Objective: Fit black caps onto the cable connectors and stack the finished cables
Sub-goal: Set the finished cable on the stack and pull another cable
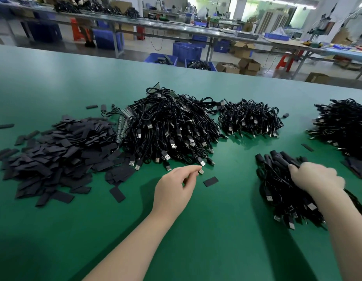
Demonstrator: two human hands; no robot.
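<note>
caps [60,153]: loose heap, left of cable pile [168,130] | left hand [176,187]: in front of the pile, fingers [193,169] pinching a connector [200,171] at its near edge | right hand [316,177]: right of the pile, clamped on a bundle [281,189] | risk: tangled leads may drag neighbours out; bundle may splay.

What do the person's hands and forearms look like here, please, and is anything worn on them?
Both the left hand and the right hand are bare: no gloves, rings or watch show. Both forearms are uncovered up to the frame's edge, with no sleeve, wristband or marking in view.
</note>
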